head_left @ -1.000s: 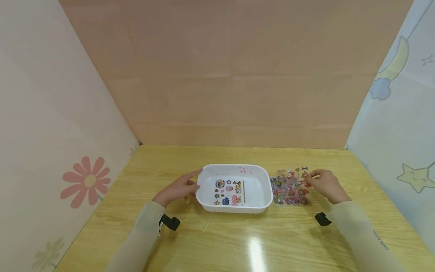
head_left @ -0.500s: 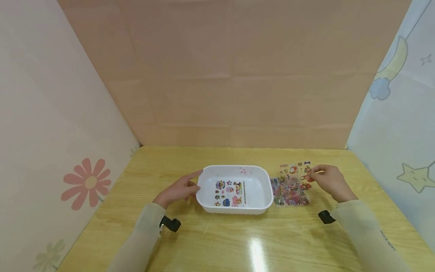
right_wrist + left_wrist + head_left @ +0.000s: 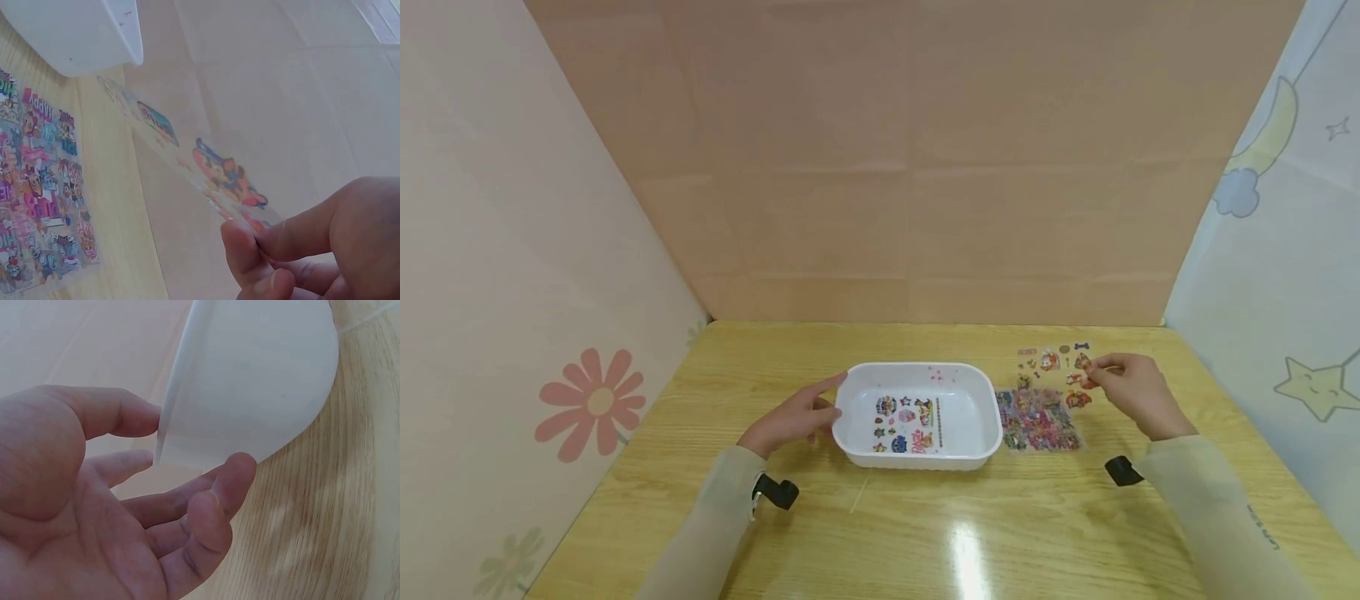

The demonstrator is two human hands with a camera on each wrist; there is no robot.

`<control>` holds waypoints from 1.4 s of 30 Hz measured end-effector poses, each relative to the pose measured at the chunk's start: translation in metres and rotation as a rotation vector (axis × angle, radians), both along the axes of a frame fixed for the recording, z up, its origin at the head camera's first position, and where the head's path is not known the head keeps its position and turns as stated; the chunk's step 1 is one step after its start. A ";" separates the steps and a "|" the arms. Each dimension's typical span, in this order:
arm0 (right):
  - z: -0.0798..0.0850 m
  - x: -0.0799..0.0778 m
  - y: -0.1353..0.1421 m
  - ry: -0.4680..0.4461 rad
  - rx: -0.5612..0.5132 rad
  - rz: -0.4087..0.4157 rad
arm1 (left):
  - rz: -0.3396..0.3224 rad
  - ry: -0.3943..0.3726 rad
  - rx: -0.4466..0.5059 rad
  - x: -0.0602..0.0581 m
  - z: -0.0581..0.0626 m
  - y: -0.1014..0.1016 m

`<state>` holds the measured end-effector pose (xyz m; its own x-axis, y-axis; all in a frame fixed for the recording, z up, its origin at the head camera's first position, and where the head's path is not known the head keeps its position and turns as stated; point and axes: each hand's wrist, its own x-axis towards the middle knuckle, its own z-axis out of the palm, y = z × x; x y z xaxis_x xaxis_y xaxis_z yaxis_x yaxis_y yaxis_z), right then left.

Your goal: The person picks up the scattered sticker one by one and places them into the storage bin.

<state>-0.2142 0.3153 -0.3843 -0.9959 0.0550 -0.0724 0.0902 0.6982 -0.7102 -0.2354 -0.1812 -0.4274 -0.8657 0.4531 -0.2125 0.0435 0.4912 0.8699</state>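
A white plastic basin (image 3: pixel 917 457) with colourful stickers on its inside bottom stands on the table. My left hand (image 3: pixel 792 419) is at its left end. Its thumb and forefinger touch the rim (image 3: pixel 164 425), while the other fingers (image 3: pixel 234 481) are loosely bent below. To the right of the basin, my right hand (image 3: pixel 1135 394) pinches a clear sticker sheet (image 3: pixel 1049 360) by its right edge between thumb and forefinger. Raised off the table, this sheet tilts in the right wrist view. Beneath and nearer me lie several other sticker sheets (image 3: pixel 1039 425), partly covered.
The wooden table (image 3: pixel 880 533) meets a tan backdrop (image 3: pixel 880 208) behind. Patterned panels stand on both sides, with a flower (image 3: pixel 597 402) on the left and a star (image 3: pixel 1318 390) on the right. Dark straps sit on both wrists.
My right hand has lifted the pinched sticker sheet up and away from the others, moving back and slightly right. My left hand and the basin have stayed in place.
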 end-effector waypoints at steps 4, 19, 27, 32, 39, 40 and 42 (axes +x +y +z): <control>0.005 0.002 -0.002 0.007 -0.006 -0.002 | 0.001 0.001 0.011 0.002 0.001 0.000; 0.017 0.004 -0.021 0.045 -0.028 0.021 | 0.010 -0.004 0.009 0.002 -0.001 0.001; 0.020 0.001 -0.041 0.055 -0.052 0.071 | 0.015 -0.001 0.018 0.002 0.002 0.003; 0.020 -0.001 -0.051 0.060 -0.060 0.085 | 0.015 0.005 0.011 0.002 0.000 0.003; 0.021 -0.005 -0.064 0.053 -0.099 0.111 | 0.015 0.010 0.012 0.001 -0.001 0.002; 0.021 -0.005 -0.066 0.047 -0.108 0.113 | 0.015 0.009 0.012 0.001 -0.001 0.002; 0.021 -0.006 -0.070 0.047 -0.129 0.122 | 0.013 0.010 0.010 0.000 -0.001 0.002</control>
<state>-0.2201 0.2457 -0.3633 -0.9970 -0.0732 -0.0245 -0.0248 0.6045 -0.7962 -0.2351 -0.1792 -0.4283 -0.8736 0.4440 -0.1991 0.0461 0.4828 0.8745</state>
